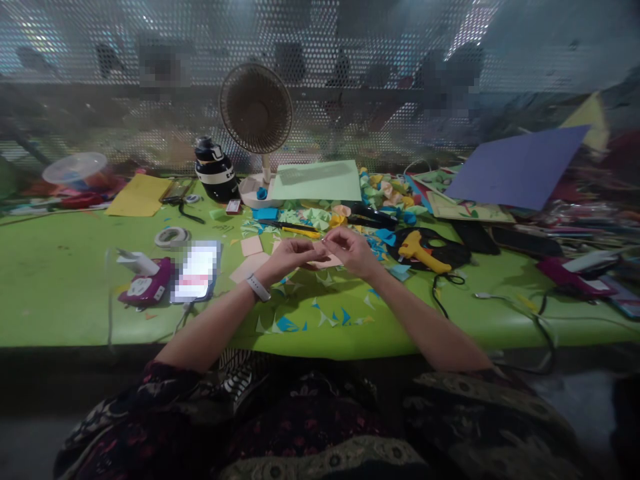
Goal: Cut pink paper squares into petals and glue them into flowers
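Observation:
My left hand (289, 259) and my right hand (353, 251) meet over the green table, fingertips almost together. Between them is a small piece of peach paper (329, 263), pinched by both hands and partly covered by the fingers. Peach paper squares (251, 246) lie just left of my left hand. Behind my fingers rests a yellow-and-black cutter (301, 233). Blue and pale green paper scraps (287, 324) are scattered in front of my hands. To the right of my right hand, a yellow glue gun (425, 253) lies on a round black plate.
Left of my arm are a lit phone (197, 272), a purple power strip (145, 283) and a tape roll (173, 237). A fan (256, 110) and a black bottle (216, 177) stand behind. Crumpled paper pieces (390, 189) and a purple sheet (515, 167) are at back right.

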The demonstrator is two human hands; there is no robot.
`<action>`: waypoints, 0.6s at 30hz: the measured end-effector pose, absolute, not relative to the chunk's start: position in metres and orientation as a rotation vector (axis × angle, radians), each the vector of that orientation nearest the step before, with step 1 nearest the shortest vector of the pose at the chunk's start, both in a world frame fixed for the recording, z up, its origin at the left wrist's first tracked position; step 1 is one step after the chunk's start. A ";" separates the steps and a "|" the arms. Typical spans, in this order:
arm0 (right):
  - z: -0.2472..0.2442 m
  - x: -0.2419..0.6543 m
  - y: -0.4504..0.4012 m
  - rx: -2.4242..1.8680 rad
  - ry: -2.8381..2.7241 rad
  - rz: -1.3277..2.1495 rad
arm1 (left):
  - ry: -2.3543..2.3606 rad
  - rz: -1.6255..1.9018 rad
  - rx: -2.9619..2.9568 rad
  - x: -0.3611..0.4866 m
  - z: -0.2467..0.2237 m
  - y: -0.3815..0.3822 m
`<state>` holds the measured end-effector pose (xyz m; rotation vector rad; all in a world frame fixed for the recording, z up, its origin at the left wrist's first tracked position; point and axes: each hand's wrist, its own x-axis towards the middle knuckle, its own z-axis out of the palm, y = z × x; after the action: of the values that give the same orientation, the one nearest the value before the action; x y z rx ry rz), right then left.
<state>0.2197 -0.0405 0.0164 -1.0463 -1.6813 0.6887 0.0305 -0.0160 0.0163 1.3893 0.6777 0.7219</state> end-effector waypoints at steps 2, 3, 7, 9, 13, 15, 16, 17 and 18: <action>0.017 0.219 -0.042 -1.049 -1.714 0.677 | 0.689 0.668 1.420 0.031 0.016 -0.016; 0.017 0.218 -0.042 -1.053 -1.717 0.678 | 0.694 0.648 1.432 0.031 0.015 -0.016; 0.015 0.216 -0.042 -1.073 -1.686 0.683 | 0.690 0.592 1.468 0.030 0.012 -0.012; 0.014 0.215 -0.041 -1.081 -1.672 0.685 | 0.668 0.584 1.496 0.030 0.012 -0.010; 0.017 0.219 -0.041 -1.129 -1.661 0.714 | 0.640 0.585 1.518 0.029 0.013 -0.009; 0.020 0.222 -0.041 -1.173 -1.691 0.769 | 0.642 0.586 1.509 0.029 0.012 -0.009; 0.020 0.224 -0.041 -1.194 -1.723 0.803 | 0.644 0.593 1.499 0.030 0.011 -0.008; 0.021 0.225 -0.041 -1.211 -1.764 0.831 | 0.643 0.602 1.488 0.030 0.010 -0.008; 0.021 0.226 -0.040 -1.221 -1.808 0.848 | 0.641 0.610 1.473 0.030 0.010 -0.008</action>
<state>0.2256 -0.0403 0.0208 -1.2208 -1.8082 0.8481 0.0299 -0.0077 0.0098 1.4735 0.6412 0.6101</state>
